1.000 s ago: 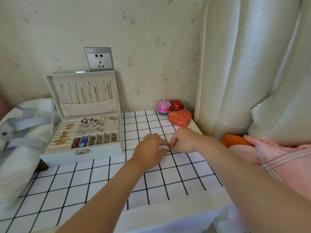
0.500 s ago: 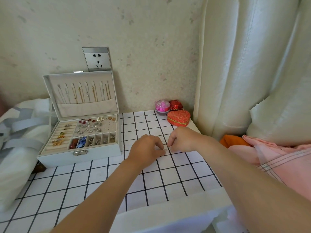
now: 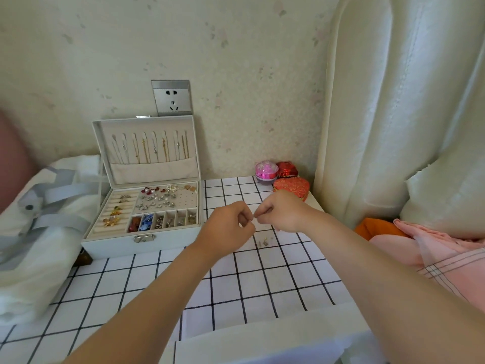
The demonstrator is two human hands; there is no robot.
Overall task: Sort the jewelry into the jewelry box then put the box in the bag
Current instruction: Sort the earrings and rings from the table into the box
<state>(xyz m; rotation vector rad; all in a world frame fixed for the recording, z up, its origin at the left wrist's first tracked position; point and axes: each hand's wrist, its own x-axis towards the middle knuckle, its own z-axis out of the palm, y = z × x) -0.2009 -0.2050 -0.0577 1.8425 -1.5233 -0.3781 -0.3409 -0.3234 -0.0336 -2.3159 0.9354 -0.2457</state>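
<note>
Sorting stage is judged well advanced but not finished. The jewelry box (image 3: 170, 240) is set open on the worktop (image 3: 262, 285) at the left, lid upright w/ chains hung inside it. The ring rolls, earring panel and front row of small compartments are seen part-filled, so most pcs. appear to be sorted already. The left hand (image 3: 231, 229) and right hand (image 3: 280, 214) are held just above the worktop, to the right of the box, w/ fingers curled and fingertips brought together. A small piece (image 3: 252, 220) is pinched btwn them, too tiny for its type to be told. Just below the hands a few loose bits (image 3: 263, 241) are seen lying on the checked cloth, well apart from the box. Left to do, as far as can be judged: the pinched piece is to be placed in a compartment, the loose bits picked up and sorted, and the lid shut and latched. Then the box is to be put in the bag (image 3: 39, 232), which lies right beside the box at the far left. Whether the small gift boxes (image 3: 291, 186) at the back hold more jewelry can't be told.
</note>
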